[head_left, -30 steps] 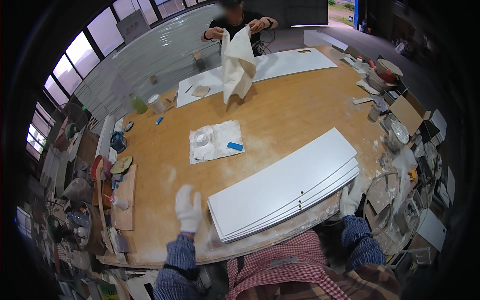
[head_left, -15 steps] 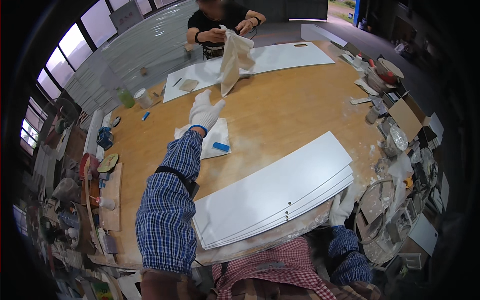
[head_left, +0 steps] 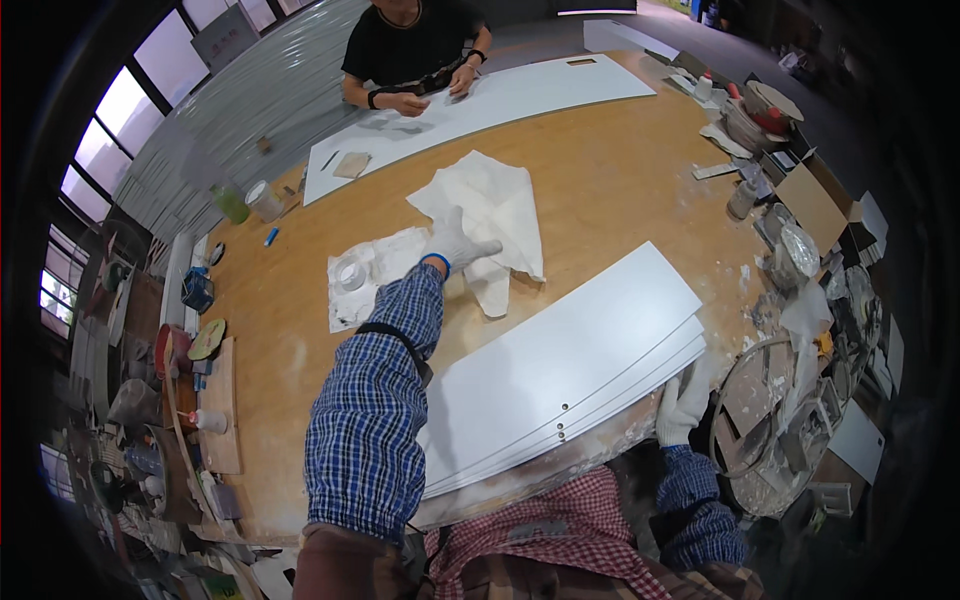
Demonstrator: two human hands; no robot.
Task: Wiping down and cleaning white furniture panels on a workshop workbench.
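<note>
My left hand (head_left: 462,243), in a white knit glove, reaches over the table's middle. Its thumb is stretched out apart from the fingers, on the near part of a crumpled cream cloth (head_left: 490,195). Left of that hand lies a flatter white cloth (head_left: 400,255) with a small round white object (head_left: 350,276) on it. My right hand (head_left: 684,408), also gloved, rests at the right end of a fanned stack of white panels (head_left: 570,350). Its fingers are extended along the panel edges, their tips partly hidden. Small dark-rimmed holes show near the panels' front edge.
Across the wooden table (head_left: 590,180), a person (head_left: 410,45) in black leans over a long white panel (head_left: 540,100). A white cup (head_left: 264,202) and a green container (head_left: 231,206) stand at the far left. Tools and tubs (head_left: 765,115) crowd the right edge.
The cream cloth has gone from the other person's hands to the table by my left hand. My left hand has moved right and nearer. The blue block is out of sight; my right hand stays put.
</note>
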